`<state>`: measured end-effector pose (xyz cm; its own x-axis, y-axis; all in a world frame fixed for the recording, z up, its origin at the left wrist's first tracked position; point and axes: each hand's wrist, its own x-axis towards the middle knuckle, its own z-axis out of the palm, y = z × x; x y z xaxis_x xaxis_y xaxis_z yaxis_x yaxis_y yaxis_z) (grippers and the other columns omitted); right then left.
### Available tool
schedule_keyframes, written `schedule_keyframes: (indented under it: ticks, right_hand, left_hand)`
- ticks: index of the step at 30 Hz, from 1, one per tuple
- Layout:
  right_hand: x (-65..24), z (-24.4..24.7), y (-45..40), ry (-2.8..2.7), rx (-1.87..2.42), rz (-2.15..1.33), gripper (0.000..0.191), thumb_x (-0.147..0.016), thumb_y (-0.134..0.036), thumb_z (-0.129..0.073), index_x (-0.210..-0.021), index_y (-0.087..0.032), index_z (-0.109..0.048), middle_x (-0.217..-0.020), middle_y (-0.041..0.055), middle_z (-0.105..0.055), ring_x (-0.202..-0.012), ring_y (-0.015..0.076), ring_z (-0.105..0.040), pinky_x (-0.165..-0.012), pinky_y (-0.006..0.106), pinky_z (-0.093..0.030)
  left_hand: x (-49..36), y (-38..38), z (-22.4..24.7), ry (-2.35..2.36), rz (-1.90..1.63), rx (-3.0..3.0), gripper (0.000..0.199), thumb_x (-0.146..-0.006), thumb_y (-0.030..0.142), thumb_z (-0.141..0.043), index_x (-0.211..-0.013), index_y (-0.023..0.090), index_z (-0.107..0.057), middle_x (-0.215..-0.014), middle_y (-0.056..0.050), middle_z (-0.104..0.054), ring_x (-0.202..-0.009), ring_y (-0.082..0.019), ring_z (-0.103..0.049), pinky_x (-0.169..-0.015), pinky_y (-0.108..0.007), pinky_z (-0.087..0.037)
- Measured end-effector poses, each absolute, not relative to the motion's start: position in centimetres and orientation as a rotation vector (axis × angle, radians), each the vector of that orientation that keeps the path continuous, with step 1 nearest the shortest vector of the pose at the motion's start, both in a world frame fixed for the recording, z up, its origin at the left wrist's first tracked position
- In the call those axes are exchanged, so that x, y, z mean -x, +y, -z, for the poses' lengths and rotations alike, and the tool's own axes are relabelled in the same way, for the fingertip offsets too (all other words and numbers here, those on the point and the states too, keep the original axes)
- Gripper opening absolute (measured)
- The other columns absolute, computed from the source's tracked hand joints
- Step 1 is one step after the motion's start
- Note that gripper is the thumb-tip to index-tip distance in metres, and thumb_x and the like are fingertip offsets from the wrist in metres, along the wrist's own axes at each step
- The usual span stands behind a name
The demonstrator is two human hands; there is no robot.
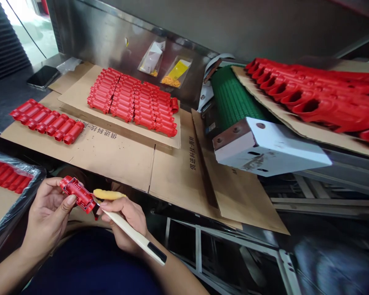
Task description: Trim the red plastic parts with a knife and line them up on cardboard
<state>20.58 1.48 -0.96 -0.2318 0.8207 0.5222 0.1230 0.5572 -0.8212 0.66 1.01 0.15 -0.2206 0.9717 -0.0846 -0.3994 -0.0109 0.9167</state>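
My left hand (44, 215) is closed around a red plastic part (78, 194), tilted above my lap, with its open, ribbed side facing up. In my right hand (127, 221) is a knife (130, 233) with a slim cream handle and a black end. Its short blade points at the part's right end and appears to touch the edge there. A yellow finger cot (109, 195) covers the index finger of that hand. On the cardboard beyond, a row of similar red parts (47, 121) lies side by side.
Cardboard (123, 159) covers the bench, carrying a block of stacked red parts (132, 100). A green conveyor belt (236, 96) with a white metal bracket (267, 145) stands right, beside more red parts (313, 94). A plastic-lined bin (33, 184) is left; a phone (43, 77) lies behind.
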Motion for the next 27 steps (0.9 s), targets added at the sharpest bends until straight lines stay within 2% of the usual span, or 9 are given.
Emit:
schedule_keyframes:
  ticks: [5,8,11,13,16,18,22,24,27]
  right_hand:
    - [-21.7,0.9,2.2,-1.997,0.647,-0.644,0.022,-0.107,-0.012,-0.061,-0.126,-0.018,-0.070,-0.116,0.0158,-0.082,-0.102,0.0255,-0.081,-0.083,0.041,-0.071]
    - [-22.3,-0.1,1.7,-1.962,0.575,-0.871,0.015,-0.113,-0.026,-0.057,-0.119,-0.024,-0.071,-0.099,0.0073,-0.085,-0.094,0.0224,-0.083,-0.088,0.040,-0.070]
    - [-22.4,-1.3,0.8,-1.767,0.565,-1.200,0.020,-0.114,-0.041,-0.058,-0.114,-0.025,-0.069,-0.076,0.0004,-0.081,-0.072,0.0172,-0.083,-0.072,0.030,-0.071]
    - [-22.3,-1.8,0.6,-1.615,0.595,-1.341,0.019,-0.111,-0.041,-0.064,-0.110,-0.023,-0.071,-0.077,0.0021,-0.082,-0.068,0.0170,-0.083,-0.065,0.028,-0.069]
    - [-22.0,-1.8,1.0,-1.568,0.726,-1.129,0.013,-0.107,-0.034,-0.072,-0.106,-0.022,-0.076,-0.091,0.0070,-0.085,-0.089,0.0217,-0.085,-0.080,0.035,-0.071]
    - [-21.8,-1.5,1.4,-1.557,0.865,-0.911,0.006,-0.105,-0.026,-0.073,-0.109,-0.023,-0.076,-0.098,0.0081,-0.085,-0.101,0.0232,-0.083,-0.089,0.038,-0.069]
    - [-21.6,-1.4,2.5,-1.596,1.098,-0.671,0.016,-0.103,-0.014,-0.065,-0.110,-0.022,-0.076,-0.097,0.0078,-0.081,-0.093,0.0212,-0.078,-0.087,0.036,-0.066]
    - [-21.6,-1.5,3.3,-1.619,1.181,-0.820,0.015,-0.103,-0.019,-0.062,-0.107,-0.021,-0.077,-0.094,0.0071,-0.080,-0.086,0.0194,-0.076,-0.079,0.032,-0.065]
    - [-21.5,-1.4,4.1,-1.480,1.189,-1.387,0.023,-0.102,-0.040,-0.070,-0.096,-0.018,-0.076,-0.079,0.0027,-0.077,-0.062,0.0130,-0.069,-0.056,0.023,-0.057]
  left_hand:
    - [-0.8,1.4,-0.4,1.087,-1.444,-0.721,0.025,-0.088,0.026,-0.091,-0.106,0.025,-0.073,-0.093,-0.001,-0.079,-0.077,-0.013,-0.074,-0.073,-0.020,-0.066]
    - [-0.8,1.5,-0.6,1.081,-1.435,-0.696,0.025,-0.089,0.028,-0.090,-0.107,0.025,-0.073,-0.094,-0.002,-0.078,-0.077,-0.014,-0.073,-0.070,-0.021,-0.066]
    - [-0.7,1.6,-0.5,1.086,-1.465,-0.685,0.026,-0.088,0.026,-0.090,-0.107,0.025,-0.073,-0.094,-0.002,-0.078,-0.078,-0.015,-0.073,-0.071,-0.023,-0.066]
    - [-0.6,1.5,-0.3,1.079,-1.475,-0.695,0.026,-0.088,0.026,-0.090,-0.107,0.026,-0.073,-0.096,-0.003,-0.077,-0.080,-0.016,-0.074,-0.073,-0.024,-0.066]
    - [-0.7,1.5,-0.2,1.046,-1.472,-0.704,0.026,-0.089,0.024,-0.089,-0.109,0.028,-0.074,-0.101,-0.002,-0.078,-0.083,-0.016,-0.076,-0.077,-0.026,-0.067]
    - [-0.9,1.4,-0.6,1.015,-1.406,-0.686,0.029,-0.088,0.025,-0.090,-0.112,0.030,-0.076,-0.105,-0.003,-0.079,-0.080,-0.018,-0.078,-0.075,-0.030,-0.068]
    - [-1.2,1.1,-2.2,1.009,-1.135,-0.515,0.045,-0.087,0.035,-0.090,-0.129,0.028,-0.077,-0.104,-0.008,-0.081,-0.072,-0.020,-0.077,-0.067,-0.029,-0.066]
    - [-1.0,1.0,-2.6,1.031,-1.030,-0.435,0.043,-0.087,0.037,-0.089,-0.128,0.025,-0.080,-0.103,-0.010,-0.082,-0.068,-0.017,-0.073,-0.063,-0.025,-0.063]
    - [-0.4,1.0,-2.2,1.055,-0.929,-0.426,0.038,-0.088,0.046,-0.087,-0.117,0.021,-0.086,-0.107,-0.016,-0.083,-0.068,-0.017,-0.070,-0.060,-0.025,-0.061]
